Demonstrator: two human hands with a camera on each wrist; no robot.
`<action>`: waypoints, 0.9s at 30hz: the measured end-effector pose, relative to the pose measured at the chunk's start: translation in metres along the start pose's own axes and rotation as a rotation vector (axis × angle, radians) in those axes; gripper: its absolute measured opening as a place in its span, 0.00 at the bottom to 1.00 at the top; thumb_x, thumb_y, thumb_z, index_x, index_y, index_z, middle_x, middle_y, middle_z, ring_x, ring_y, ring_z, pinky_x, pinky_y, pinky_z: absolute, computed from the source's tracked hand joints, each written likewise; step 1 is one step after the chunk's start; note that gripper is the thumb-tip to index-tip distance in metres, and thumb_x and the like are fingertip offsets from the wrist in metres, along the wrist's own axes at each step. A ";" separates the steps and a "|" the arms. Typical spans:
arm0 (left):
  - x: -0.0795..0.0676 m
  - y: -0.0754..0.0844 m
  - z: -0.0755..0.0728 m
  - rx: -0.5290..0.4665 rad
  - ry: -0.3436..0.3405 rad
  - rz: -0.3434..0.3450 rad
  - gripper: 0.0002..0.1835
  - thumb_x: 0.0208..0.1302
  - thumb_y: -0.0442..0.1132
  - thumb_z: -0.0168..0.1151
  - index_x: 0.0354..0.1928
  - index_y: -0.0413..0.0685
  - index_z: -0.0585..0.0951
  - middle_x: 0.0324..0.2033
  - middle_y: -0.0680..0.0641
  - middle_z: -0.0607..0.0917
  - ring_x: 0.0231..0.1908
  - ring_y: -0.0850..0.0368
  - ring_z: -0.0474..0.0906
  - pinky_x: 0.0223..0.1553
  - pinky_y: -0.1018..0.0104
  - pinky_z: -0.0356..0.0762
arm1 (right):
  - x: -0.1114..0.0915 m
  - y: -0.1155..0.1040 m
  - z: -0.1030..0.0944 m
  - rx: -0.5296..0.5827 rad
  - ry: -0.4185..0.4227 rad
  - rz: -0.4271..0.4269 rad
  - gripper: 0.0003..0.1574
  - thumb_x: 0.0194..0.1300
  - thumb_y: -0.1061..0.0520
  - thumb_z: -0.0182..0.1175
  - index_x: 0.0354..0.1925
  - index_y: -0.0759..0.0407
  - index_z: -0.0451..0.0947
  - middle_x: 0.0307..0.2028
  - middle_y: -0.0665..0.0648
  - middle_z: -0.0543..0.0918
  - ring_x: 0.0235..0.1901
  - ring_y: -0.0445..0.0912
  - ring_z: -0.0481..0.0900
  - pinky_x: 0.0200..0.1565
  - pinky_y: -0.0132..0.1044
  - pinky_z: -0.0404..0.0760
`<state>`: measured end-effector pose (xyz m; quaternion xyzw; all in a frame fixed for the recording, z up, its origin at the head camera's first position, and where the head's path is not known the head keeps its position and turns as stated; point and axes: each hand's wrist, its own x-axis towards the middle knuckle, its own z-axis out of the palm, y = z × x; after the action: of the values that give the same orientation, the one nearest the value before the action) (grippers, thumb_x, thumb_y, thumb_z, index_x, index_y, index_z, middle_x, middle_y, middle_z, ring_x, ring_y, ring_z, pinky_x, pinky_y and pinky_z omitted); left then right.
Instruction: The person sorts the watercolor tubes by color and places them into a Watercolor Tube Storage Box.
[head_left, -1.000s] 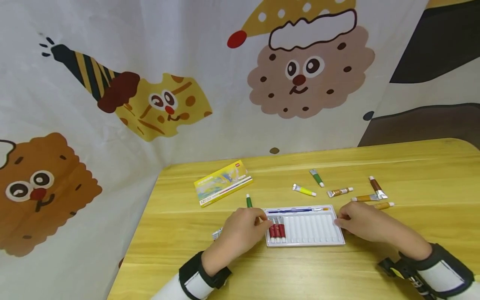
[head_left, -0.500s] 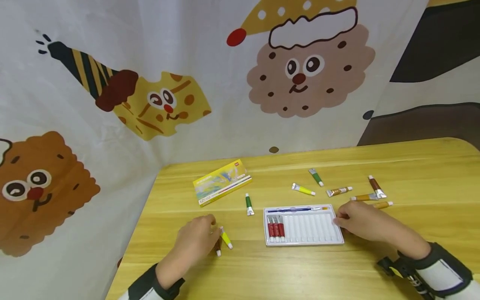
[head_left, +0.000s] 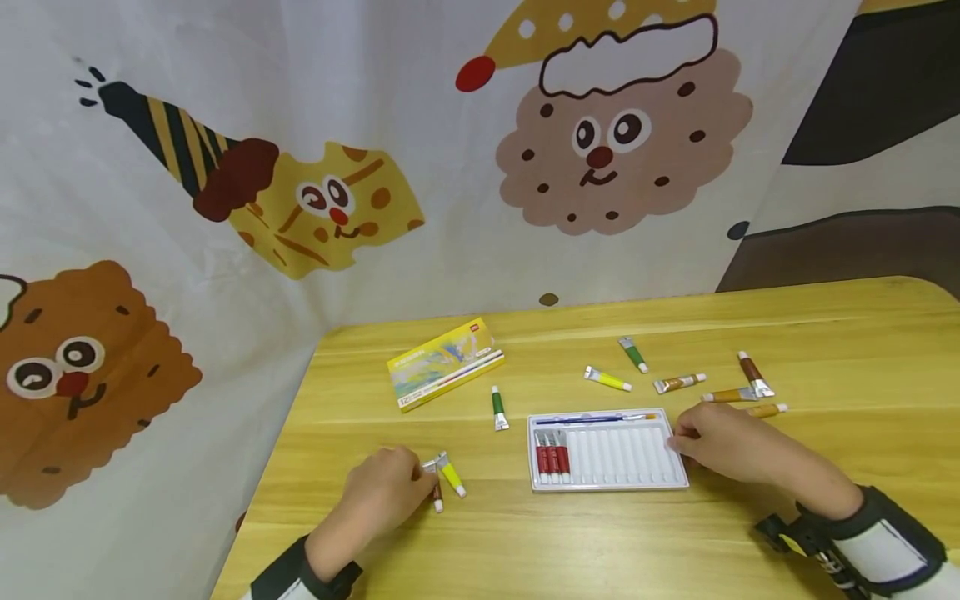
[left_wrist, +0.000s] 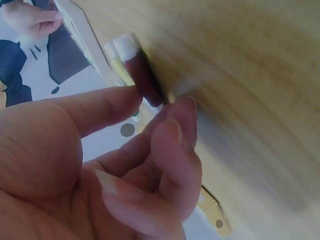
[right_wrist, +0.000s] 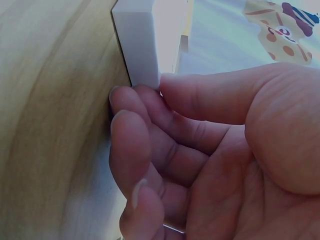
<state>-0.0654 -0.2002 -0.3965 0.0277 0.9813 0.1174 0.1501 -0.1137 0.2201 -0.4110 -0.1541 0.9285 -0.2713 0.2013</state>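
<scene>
At the left, my left hand (head_left: 386, 490) has its curled thumb and fingers at the crimped end of a dark brown paint tube (left_wrist: 141, 75), which lies on the table. Right beside that tube lies a yellow paint tube (head_left: 452, 477). My right hand (head_left: 723, 442) pinches the right edge of a white plastic tray (head_left: 630, 487) between thumb and forefinger; the right wrist view shows this tray corner (right_wrist: 137, 45) up close. In the tray's left slots are red paint tubes (head_left: 552, 460), and a blue-handled paintbrush (head_left: 592, 420) lies along its top groove.
A yellow paint box (head_left: 447, 367) lies at the back left, with a green tube (head_left: 498, 408) before it. Behind the tray are a yellow tube (head_left: 607, 379), a green tube (head_left: 633, 355) and several brown and ochre tubes (head_left: 678, 383). A printed cloth hangs behind the table.
My left hand has moved from the tray's left edge leftward and down to the brown tube, uncovering the green and yellow tubes. My right hand has stayed at the tray's edge.
</scene>
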 end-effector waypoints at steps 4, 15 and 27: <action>0.000 -0.001 0.003 -0.061 -0.029 0.010 0.21 0.57 0.53 0.61 0.10 0.56 0.73 0.09 0.57 0.69 0.11 0.62 0.64 0.12 0.69 0.56 | 0.000 0.001 0.000 -0.001 0.003 -0.005 0.13 0.65 0.55 0.57 0.23 0.50 0.75 0.15 0.47 0.68 0.16 0.41 0.64 0.19 0.32 0.61; 0.002 -0.003 0.009 -0.240 -0.076 0.002 0.17 0.52 0.42 0.64 0.10 0.52 0.73 0.07 0.56 0.72 0.09 0.64 0.64 0.10 0.73 0.56 | -0.002 -0.002 -0.001 0.008 0.002 -0.005 0.13 0.65 0.56 0.58 0.22 0.50 0.75 0.15 0.47 0.67 0.15 0.40 0.63 0.19 0.32 0.60; 0.002 -0.005 0.000 -0.347 -0.039 0.030 0.15 0.56 0.39 0.61 0.15 0.49 0.71 0.11 0.53 0.76 0.11 0.62 0.66 0.11 0.72 0.60 | -0.002 -0.003 -0.002 -0.005 0.002 0.004 0.13 0.65 0.55 0.58 0.22 0.51 0.74 0.14 0.47 0.66 0.15 0.40 0.63 0.19 0.32 0.60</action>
<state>-0.0677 -0.2051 -0.3985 0.0181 0.9427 0.2866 0.1700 -0.1119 0.2190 -0.4073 -0.1525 0.9297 -0.2688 0.2006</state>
